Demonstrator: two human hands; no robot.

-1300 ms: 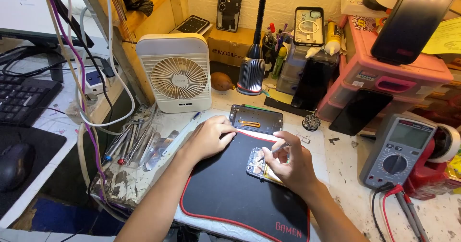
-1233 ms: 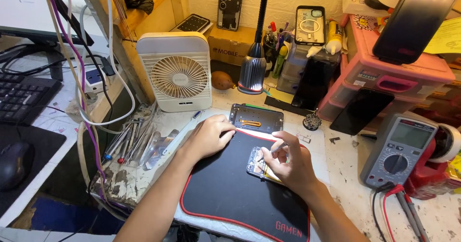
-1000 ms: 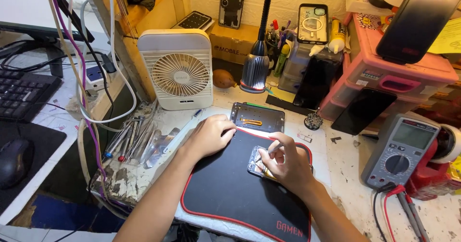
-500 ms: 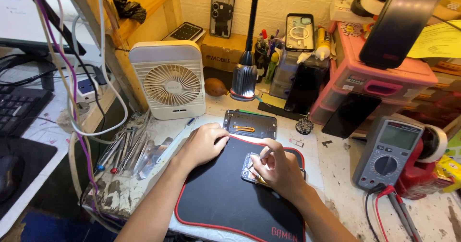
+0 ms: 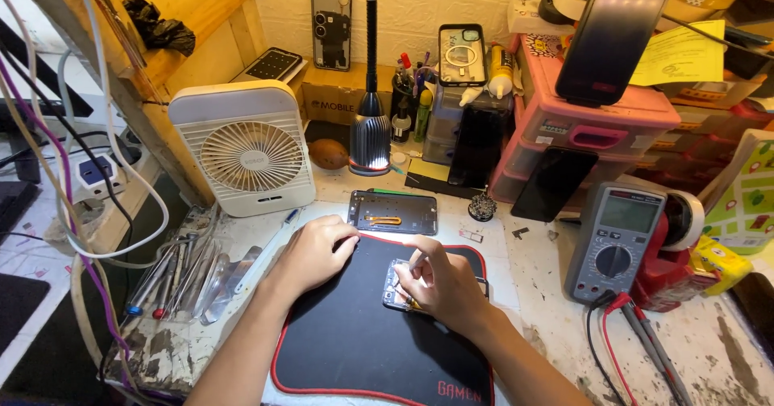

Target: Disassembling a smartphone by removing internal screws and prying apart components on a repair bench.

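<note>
On the black mat [image 5: 355, 349], right hand [image 5: 442, 283] still grips the phone board [image 5: 397, 287]; left hand [image 5: 310, 253] stays loosely curled, empty.

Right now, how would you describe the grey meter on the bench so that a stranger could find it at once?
Start at the black mat with the red edge under both hands, then look to its right across the white bench top. The multimeter lies there, tilted, beside a red tape dispenser. Only it has a grey body with a blank screen above a round black dial, and red and black leads at its lower end.
</note>
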